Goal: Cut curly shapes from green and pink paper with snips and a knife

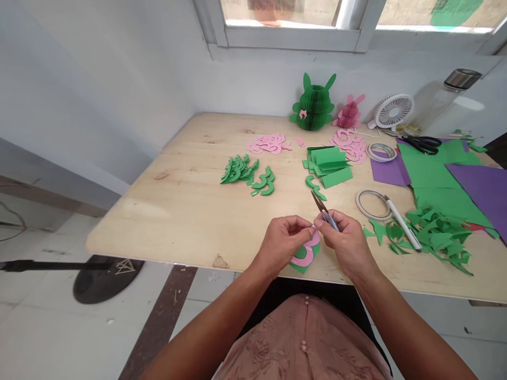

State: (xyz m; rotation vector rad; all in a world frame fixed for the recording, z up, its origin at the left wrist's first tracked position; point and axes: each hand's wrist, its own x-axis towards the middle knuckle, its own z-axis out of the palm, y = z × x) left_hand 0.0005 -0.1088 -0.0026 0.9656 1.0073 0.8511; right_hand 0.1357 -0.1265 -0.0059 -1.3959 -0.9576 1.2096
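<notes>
Left hand (283,240) and right hand (348,243) pinch together above the wooden table's (182,200) near edge, window (293,21) far; the pink-green cutout (304,257) hangs just beneath them.

Person's clothes & arms, seen from above
Wore a dusty-pink top (277,359) w/ raised floral embroidery and a centre row of small round buttons (304,345) (same pink); dark fabric (293,289) showed at the lap. Forearms were bare down to left hand (283,241) and right hand (348,244).
</notes>
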